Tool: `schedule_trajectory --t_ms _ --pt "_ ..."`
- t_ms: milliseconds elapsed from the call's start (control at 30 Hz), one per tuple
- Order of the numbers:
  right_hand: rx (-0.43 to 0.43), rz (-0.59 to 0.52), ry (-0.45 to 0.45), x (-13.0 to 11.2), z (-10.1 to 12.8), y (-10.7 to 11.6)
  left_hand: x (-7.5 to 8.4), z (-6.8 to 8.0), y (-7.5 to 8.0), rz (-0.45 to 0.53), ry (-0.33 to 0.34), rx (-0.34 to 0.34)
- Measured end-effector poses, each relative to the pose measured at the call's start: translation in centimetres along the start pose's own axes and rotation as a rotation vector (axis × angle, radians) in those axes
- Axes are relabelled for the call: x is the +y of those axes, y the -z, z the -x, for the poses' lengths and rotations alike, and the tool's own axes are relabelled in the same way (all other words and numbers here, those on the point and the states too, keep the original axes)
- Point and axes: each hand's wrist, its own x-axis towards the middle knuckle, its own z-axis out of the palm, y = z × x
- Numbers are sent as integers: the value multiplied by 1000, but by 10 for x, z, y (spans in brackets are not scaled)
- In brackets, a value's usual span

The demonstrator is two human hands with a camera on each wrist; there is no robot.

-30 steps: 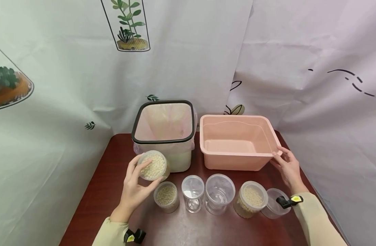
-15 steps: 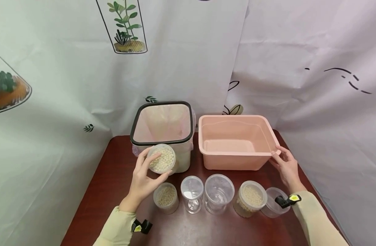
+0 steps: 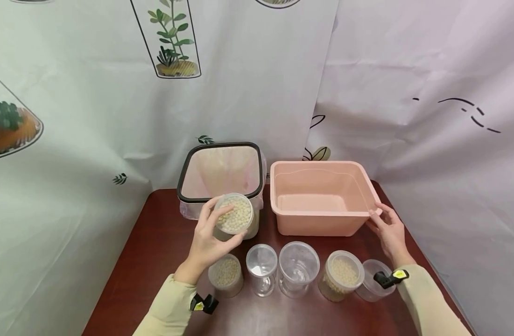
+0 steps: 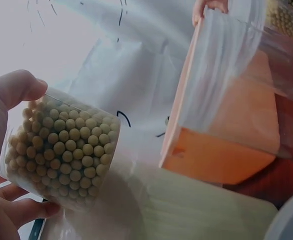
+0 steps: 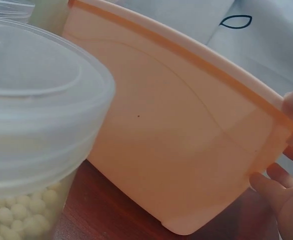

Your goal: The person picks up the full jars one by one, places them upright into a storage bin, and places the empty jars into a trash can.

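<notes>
My left hand (image 3: 208, 242) grips a clear jar (image 3: 240, 217) full of pale round beads, thumb on one side and fingers on the other. The jar is held up, tilted, in front of the bin (image 3: 257, 226) with a black rim and a bag liner. In the left wrist view the beads in the jar (image 4: 66, 150) show through its wall. At the front right corner of a pink plastic basin (image 3: 320, 224), my right hand (image 3: 391, 233) pinches the rim. The basin stands on the table, and nothing shows inside it.
A row of clear containers runs along the table (image 3: 282, 322): a smaller jar of beads (image 3: 226, 275), two footed cups (image 3: 262, 266) (image 3: 299, 268), another bead jar (image 3: 342, 275) and a low tub (image 3: 372, 287). Printed cloth (image 3: 257, 93) hangs behind.
My left hand has carried the bead jar to the right and slightly up, across the front of the bin. The right hand stays on the basin's corner.
</notes>
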Motion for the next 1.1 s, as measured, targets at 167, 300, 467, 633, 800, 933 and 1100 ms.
schedule_trajectory --t_ms 167,300,467,633,800,933,1100 --pt "1 -33 -6 -1 3 -2 -3 -2 -9 33 -21 -19" --pt "8 -13 -2 -2 5 -3 -15 1 -19 49 -34 -42" --pt "19 18 0 -4 7 -4 -20 -2 -30 41 -29 -94" --pt "28 28 3 -7 7 -10 -18 -13 -42 58 -15 -114" --pt "36 41 30 -2 4 -10 -19 -26 -56 100 -15 -141" --pt "30 29 39 3 2 -6 -20 -33 -66 108 -22 -158" --pt "31 28 38 5 2 -4 -21 -38 -76 90 17 -176"
